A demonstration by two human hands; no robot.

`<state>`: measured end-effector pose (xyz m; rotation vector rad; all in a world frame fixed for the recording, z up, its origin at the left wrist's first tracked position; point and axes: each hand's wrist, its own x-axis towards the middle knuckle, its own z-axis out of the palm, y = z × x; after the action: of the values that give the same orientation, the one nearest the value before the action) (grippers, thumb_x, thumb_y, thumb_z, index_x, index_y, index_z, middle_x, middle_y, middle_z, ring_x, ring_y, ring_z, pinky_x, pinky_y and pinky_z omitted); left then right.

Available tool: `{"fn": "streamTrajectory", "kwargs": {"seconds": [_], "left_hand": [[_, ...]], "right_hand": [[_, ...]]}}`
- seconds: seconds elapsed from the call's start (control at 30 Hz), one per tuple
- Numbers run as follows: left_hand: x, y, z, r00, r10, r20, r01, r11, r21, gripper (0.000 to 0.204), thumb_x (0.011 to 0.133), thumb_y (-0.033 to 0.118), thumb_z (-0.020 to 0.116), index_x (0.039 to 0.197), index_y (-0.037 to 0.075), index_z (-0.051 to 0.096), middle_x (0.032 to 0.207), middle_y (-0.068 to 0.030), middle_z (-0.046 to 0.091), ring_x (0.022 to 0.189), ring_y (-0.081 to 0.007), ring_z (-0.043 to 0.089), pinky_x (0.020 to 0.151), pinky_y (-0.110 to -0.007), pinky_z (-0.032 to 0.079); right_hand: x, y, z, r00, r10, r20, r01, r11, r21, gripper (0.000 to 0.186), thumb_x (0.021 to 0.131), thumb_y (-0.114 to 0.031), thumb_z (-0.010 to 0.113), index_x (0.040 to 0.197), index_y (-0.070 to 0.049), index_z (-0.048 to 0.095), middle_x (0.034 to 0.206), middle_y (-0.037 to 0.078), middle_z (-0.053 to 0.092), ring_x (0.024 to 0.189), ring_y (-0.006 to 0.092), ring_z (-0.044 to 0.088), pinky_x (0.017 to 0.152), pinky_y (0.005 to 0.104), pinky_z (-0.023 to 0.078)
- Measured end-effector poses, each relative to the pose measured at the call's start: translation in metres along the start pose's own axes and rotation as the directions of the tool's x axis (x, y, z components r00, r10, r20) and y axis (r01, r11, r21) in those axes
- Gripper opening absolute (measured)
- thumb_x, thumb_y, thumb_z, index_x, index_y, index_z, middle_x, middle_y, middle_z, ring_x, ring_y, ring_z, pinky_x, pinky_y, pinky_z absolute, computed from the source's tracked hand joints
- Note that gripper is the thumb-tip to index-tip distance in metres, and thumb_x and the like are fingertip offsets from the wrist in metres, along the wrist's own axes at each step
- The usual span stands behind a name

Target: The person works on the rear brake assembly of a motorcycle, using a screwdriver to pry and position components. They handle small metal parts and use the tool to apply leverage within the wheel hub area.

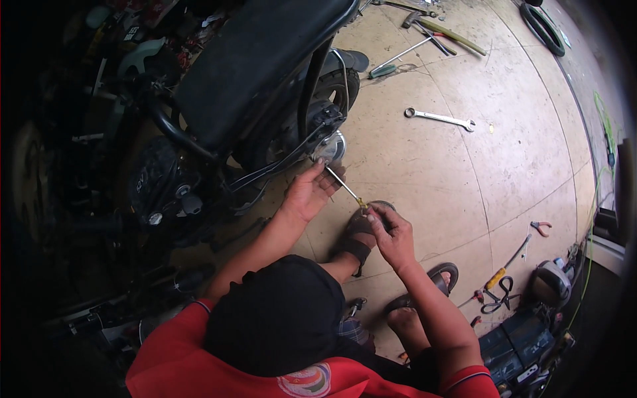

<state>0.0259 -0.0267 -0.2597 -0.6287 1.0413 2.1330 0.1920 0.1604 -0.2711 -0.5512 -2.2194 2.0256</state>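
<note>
My right hand (393,233) is closed around the yellowish handle of a screwdriver (345,187), low over a sandaled foot. The metal shaft slants up and left toward the motorbike (252,86). My left hand (313,189) is palm up, its thumb and fingers gathered about the far end of the shaft. Just beyond those fingertips is the bike's round silver hub part (334,147), by the rear wheel (344,86). The screwdriver's tip is hidden at the left thumb, so I cannot tell what it touches.
A combination wrench (440,119) lies on the tiled floor to the right. Farther back are a hammer (424,26) and a green-handled screwdriver (383,71). Red-handled pliers (541,229), a yellow-handled screwdriver (495,278) and black scissors (501,296) lie near a dark toolbox (517,341).
</note>
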Motion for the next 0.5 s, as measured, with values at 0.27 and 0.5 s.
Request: {"fn": "streamTrajectory", "kwargs": {"seconds": [0.27,0.5], "left_hand": [[0.001,-0.001,-0.01,0.998,0.008,0.054,-0.006,0.999,-0.041,0.031,0.104,0.024,0.062,0.126,0.002,0.064,0.125,-0.014,0.07,0.119,-0.0294,0.067,0.108,-0.047,0.053],[-0.003,0.005,-0.011,0.998,0.018,0.055,-0.02,0.999,0.029,0.032,0.104,0.023,0.062,0.127,0.001,0.063,0.125,-0.0144,0.07,0.119,-0.0304,0.067,0.108,-0.049,0.053]], "right_hand": [[0.0,0.002,-0.001,0.999,0.018,0.046,-0.019,1.0,0.019,0.025,0.099,-0.013,0.069,0.12,0.002,0.072,0.106,0.013,0.078,0.099,0.0157,0.072,0.09,0.0294,0.055],[0.002,0.0,0.0,0.991,0.122,0.061,-0.128,0.987,0.093,0.027,0.098,-0.021,0.071,0.115,0.0,0.075,0.099,0.011,0.078,0.088,0.0182,0.073,0.082,0.0316,0.056]]}}
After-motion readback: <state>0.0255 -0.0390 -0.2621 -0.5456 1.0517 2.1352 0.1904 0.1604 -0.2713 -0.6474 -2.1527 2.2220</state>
